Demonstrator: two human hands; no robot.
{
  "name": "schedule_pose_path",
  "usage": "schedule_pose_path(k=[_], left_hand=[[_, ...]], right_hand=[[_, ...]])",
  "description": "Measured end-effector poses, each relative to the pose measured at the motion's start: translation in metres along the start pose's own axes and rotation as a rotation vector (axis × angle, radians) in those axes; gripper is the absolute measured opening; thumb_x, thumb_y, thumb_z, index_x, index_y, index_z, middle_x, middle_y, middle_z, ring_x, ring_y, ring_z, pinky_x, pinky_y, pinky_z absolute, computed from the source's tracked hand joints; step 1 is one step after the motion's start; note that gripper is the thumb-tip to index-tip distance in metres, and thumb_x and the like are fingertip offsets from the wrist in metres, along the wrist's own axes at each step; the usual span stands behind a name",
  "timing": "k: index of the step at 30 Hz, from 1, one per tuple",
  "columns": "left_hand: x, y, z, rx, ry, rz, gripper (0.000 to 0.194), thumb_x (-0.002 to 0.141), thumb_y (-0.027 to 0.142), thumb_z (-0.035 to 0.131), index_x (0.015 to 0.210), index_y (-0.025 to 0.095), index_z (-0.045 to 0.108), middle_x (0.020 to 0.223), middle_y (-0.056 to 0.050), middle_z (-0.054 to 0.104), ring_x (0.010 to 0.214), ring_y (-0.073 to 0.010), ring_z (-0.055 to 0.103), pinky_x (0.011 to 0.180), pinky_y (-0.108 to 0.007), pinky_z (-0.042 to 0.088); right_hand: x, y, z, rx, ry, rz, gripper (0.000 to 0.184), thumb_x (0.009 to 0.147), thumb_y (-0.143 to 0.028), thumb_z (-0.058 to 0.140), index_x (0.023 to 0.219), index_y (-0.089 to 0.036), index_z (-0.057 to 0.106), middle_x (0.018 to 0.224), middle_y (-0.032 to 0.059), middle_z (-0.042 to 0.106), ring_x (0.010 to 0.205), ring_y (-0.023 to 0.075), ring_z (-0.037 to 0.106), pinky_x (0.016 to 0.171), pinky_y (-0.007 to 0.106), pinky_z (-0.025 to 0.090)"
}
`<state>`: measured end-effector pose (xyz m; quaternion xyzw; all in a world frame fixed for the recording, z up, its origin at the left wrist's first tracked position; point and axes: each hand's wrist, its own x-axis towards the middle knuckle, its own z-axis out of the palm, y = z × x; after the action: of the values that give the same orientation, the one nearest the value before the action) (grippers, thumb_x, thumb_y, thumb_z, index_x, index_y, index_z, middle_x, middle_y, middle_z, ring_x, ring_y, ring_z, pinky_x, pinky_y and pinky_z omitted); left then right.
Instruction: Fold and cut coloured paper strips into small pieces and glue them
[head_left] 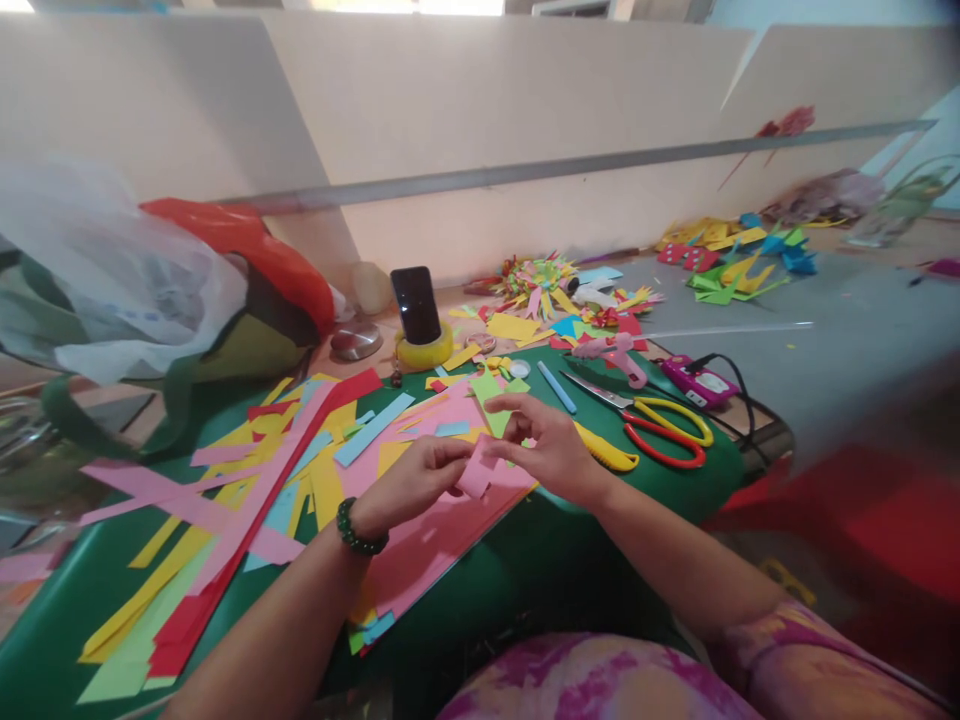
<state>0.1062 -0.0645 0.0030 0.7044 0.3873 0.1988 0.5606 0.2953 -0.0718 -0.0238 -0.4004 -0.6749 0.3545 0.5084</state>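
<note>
Between my two hands is a small piece of pink paper, held over a stack of pink sheets. My left hand, with a dark green bead bracelet at the wrist, pinches its left edge. My right hand has thumb and fingers closed on the paper's upper right side. Just behind the hands lies a light green strip. Scissors with red and yellow handles and a yellow utility knife lie right of my right hand, near a blue stick.
Coloured paper strips spread across the green surface at left. A phone leans upright on a yellow tape roll. Behind the scissors lie a pink glue gun and a purple power strip with a black cable. A bag stands back left.
</note>
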Motion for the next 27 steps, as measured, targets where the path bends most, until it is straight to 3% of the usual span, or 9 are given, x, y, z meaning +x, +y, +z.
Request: schedule_pose_path(k=[4, 6, 10, 16, 27], left_hand=[[0.0002, -0.0007, 0.0007, 0.006, -0.023, -0.021, 0.028, 0.083, 0.039, 0.057, 0.082, 0.015, 0.071, 0.072, -0.005, 0.068, 0.067, -0.0157, 0.062, 0.063, -0.025, 0.051], [-0.0005, -0.0017, 0.0007, 0.004, -0.031, -0.027, 0.026, 0.083, 0.036, 0.056, 0.081, 0.015, 0.071, 0.076, -0.006, 0.069, 0.072, -0.0167, 0.063, 0.067, -0.026, 0.052], [-0.0022, -0.0025, 0.0011, -0.068, 0.076, 0.005, 0.028, 0.083, 0.039, 0.056, 0.084, 0.016, 0.073, 0.087, -0.006, 0.070, 0.080, -0.0184, 0.063, 0.072, -0.028, 0.051], [0.0004, -0.0033, 0.0026, -0.030, 0.130, 0.022, 0.034, 0.077, 0.046, 0.067, 0.074, 0.013, 0.072, 0.061, -0.002, 0.062, 0.057, -0.0118, 0.052, 0.055, -0.022, 0.041], [0.0002, -0.0058, 0.0041, -0.059, 0.171, 0.075, 0.035, 0.074, 0.049, 0.069, 0.073, 0.014, 0.070, 0.062, -0.003, 0.063, 0.058, -0.0126, 0.053, 0.054, -0.023, 0.043]], right_hand=[[-0.0022, 0.0000, 0.0002, 0.067, -0.045, 0.123, 0.034, 0.074, -0.031, 0.072, 0.103, -0.020, 0.059, 0.073, 0.0003, 0.069, 0.056, 0.0113, 0.059, 0.052, 0.024, 0.046], [-0.0034, -0.0010, -0.0006, 0.051, -0.049, 0.117, 0.033, 0.076, -0.034, 0.071, 0.103, -0.020, 0.059, 0.072, 0.0003, 0.070, 0.057, 0.0123, 0.061, 0.053, 0.024, 0.046], [-0.0057, -0.0028, -0.0020, -0.012, -0.052, 0.041, 0.031, 0.079, -0.040, 0.069, 0.102, -0.022, 0.058, 0.073, 0.0005, 0.071, 0.061, 0.0135, 0.064, 0.057, 0.026, 0.048], [-0.0084, -0.0008, 0.0018, -0.065, -0.018, -0.024, 0.032, 0.080, -0.043, 0.069, 0.101, -0.022, 0.058, 0.070, -0.0012, 0.069, 0.057, 0.0113, 0.060, 0.055, 0.024, 0.047], [-0.0094, -0.0015, 0.0044, -0.048, 0.014, 0.036, 0.035, 0.076, -0.043, 0.072, 0.100, -0.021, 0.059, 0.067, -0.0015, 0.067, 0.051, 0.0100, 0.053, 0.050, 0.024, 0.044]])
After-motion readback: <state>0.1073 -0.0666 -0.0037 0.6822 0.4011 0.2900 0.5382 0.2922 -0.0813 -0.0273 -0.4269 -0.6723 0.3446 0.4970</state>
